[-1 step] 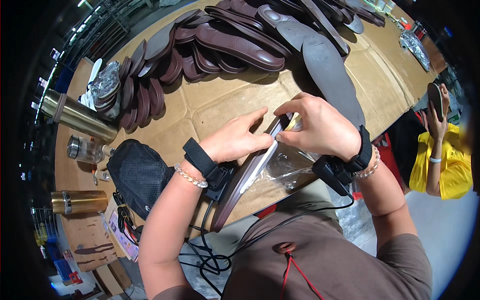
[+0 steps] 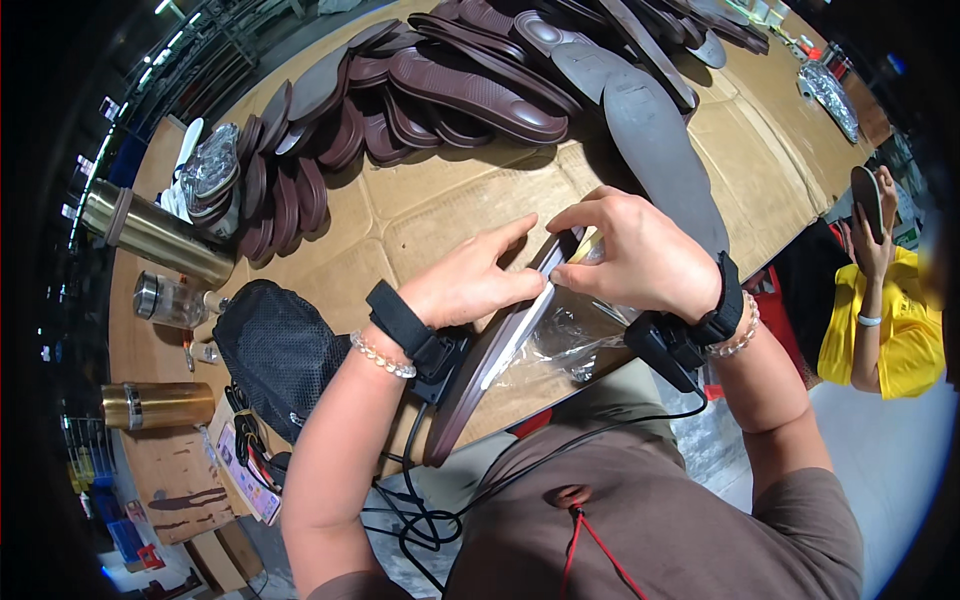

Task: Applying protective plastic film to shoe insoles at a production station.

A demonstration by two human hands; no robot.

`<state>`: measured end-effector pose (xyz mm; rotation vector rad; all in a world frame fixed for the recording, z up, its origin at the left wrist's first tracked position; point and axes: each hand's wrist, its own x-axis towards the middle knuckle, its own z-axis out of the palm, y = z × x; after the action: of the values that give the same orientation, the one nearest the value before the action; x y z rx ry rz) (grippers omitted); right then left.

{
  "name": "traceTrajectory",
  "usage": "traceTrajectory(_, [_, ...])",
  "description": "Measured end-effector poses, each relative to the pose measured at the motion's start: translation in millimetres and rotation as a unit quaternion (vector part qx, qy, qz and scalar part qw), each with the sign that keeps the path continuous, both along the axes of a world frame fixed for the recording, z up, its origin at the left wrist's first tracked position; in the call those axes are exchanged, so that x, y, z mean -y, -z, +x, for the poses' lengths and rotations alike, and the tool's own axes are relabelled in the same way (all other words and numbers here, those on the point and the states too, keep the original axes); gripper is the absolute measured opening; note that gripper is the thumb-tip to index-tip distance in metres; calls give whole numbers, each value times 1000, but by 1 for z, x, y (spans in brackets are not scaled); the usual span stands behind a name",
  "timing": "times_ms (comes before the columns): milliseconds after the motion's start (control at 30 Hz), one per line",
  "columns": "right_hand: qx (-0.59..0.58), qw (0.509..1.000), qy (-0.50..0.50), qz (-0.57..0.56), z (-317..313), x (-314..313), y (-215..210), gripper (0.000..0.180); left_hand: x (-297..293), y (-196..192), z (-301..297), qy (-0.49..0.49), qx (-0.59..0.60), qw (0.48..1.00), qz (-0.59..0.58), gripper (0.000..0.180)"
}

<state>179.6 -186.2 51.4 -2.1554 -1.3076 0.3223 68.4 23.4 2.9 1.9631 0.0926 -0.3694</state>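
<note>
A dark brown shoe insole (image 2: 462, 408) stands on its long edge, slanting from the table's near edge up to my hands. A white strip (image 2: 512, 348) runs along its right side. My left hand (image 2: 468, 272) holds the insole from the left, thumb on the white edge and index finger stretched out. At the upper end my right hand (image 2: 640, 252) pinches thumb and fingers round the insole's tip, beside a pale yellowish edge. Clear plastic film (image 2: 568, 338) lies crumpled under my right hand and against the strip. My left hand's lower fingers are hidden.
Brown insoles (image 2: 480, 95) lie heaped along the far side, with a grey one (image 2: 655, 140) nearer. At left are metal flasks (image 2: 160, 235), a glass bottle (image 2: 170, 298) and a black mesh pouch (image 2: 280, 350). Cables (image 2: 430, 530) hang by my lap. A co-worker in yellow (image 2: 885, 325) holds a sole.
</note>
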Motion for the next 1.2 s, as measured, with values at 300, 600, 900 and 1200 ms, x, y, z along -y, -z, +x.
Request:
traceTrajectory(300, [6,996,-83,45,9,17,14,66,11,-1,-6,16,90,985,-145,85])
traceTrajectory(600, [-32,995,19,95,-2,22,11,54,7,5,-5,60,85,992,-74,84])
traceTrajectory(900, [23,988,110,110,-9,19,3,45,12,7,-9,57,135,989,-20,82])
traceTrajectory(1200, [108,980,140,93,-21,13,8,37,13,10,-11,76,189,979,19,78])
